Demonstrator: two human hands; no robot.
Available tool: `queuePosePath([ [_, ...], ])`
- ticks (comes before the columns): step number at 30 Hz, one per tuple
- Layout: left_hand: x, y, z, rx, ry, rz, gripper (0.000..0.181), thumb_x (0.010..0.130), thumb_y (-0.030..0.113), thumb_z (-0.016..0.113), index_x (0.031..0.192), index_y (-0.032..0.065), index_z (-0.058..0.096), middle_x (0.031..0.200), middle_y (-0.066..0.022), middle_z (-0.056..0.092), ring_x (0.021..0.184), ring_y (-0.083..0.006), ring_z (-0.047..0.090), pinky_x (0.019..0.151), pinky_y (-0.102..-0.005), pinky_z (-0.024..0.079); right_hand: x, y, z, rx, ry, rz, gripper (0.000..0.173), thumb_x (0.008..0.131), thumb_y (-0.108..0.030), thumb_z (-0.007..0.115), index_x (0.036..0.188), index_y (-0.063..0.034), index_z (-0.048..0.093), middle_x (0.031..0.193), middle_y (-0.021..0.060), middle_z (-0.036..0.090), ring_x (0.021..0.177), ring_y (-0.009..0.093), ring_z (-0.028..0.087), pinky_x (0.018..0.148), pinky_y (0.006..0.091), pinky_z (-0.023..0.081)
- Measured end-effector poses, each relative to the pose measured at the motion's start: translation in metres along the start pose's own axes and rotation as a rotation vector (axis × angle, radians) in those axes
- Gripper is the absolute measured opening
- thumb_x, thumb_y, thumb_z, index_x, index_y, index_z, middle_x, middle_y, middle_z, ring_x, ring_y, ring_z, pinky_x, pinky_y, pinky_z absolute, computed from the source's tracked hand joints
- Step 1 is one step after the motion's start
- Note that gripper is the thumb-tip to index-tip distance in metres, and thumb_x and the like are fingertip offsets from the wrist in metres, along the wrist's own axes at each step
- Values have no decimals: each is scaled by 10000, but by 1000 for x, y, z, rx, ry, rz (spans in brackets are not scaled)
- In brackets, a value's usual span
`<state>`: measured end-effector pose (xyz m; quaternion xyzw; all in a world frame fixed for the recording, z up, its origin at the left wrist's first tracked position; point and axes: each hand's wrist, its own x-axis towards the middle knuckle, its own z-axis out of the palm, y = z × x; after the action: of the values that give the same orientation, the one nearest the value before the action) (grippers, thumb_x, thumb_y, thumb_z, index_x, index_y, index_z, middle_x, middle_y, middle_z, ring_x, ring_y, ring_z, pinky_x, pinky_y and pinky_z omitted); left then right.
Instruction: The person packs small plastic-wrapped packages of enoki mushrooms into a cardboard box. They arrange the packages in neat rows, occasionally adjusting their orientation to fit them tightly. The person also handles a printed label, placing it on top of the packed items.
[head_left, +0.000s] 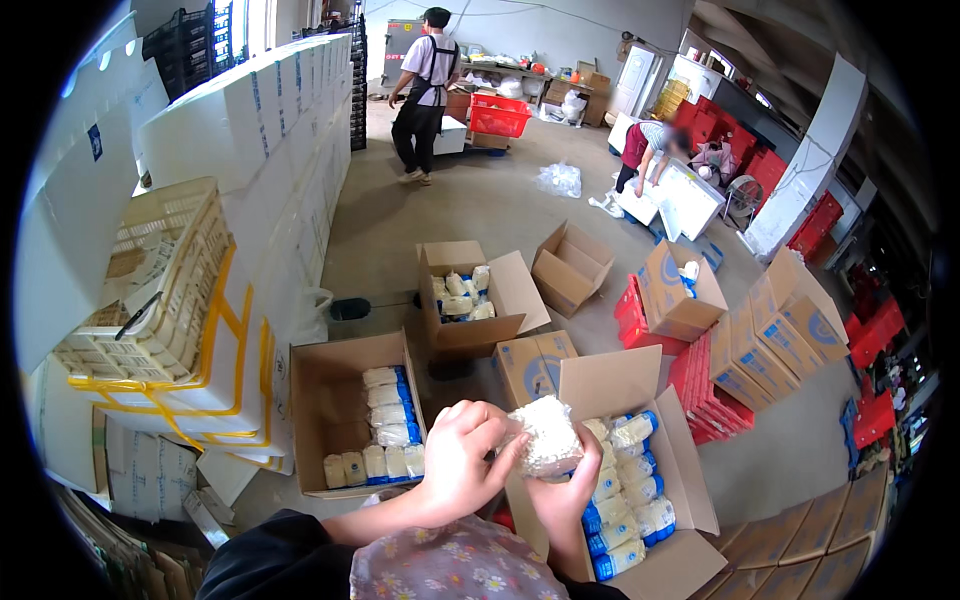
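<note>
A pack of enoki mushrooms (549, 435), its white caps facing up, is held in front of my body. My right hand (562, 495) wraps around it from below and the right. Against its left side, the thumb and fingers of my left hand (469, 454) pinch at the pack. Beneath my right hand, an open cardboard box (694, 469) holds rows of similar packs (619, 529) in clear and blue film. To the left, another open box (319, 397) has such packs (390, 405) along its right and near sides.
Ahead stand an open box of packs (469, 341), an open carton (574, 270) and a closed carton (529, 364). Red crates (709, 390) and cartons (780, 337) stand right. White foam boxes (247, 120) and a plastic crate (142, 349) rise left. Two people (424, 90) (645, 150) are farther off.
</note>
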<state>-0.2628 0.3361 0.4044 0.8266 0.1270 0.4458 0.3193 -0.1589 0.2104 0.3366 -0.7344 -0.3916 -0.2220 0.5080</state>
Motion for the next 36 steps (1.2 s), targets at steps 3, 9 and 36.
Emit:
queuePosePath([
  [3, -3, -2, 4, -40, 85, 73, 146, 662, 52, 773, 781, 67, 690, 687, -35, 568, 634, -208, 553, 568, -328, 419, -1, 6, 3, 8, 30, 31, 756, 605, -78, 851, 1224, 13, 427, 1135, 166, 552, 1023, 264, 567, 883, 371, 462],
  [9, -15, 11, 6, 72, 66, 561, 375, 550, 49, 700, 923, 63, 736, 743, 30, 581, 571, -90, 466, 459, -226, 327, -4, 27, 22, 455, 30, 367, 730, 694, -92, 809, 1264, 16, 367, 1226, 161, 497, 1139, 251, 513, 980, 370, 422],
  [36, -6, 4, 23, -258, 10, -101, 64, 768, 52, 730, 816, 27, 697, 640, -61, 584, 560, -158, 568, 502, -269, 441, 1, 30, 21, 236, -33, 317, 711, 632, -57, 826, 1212, 11, 420, 1184, 185, 556, 1091, 300, 565, 938, 382, 439],
])
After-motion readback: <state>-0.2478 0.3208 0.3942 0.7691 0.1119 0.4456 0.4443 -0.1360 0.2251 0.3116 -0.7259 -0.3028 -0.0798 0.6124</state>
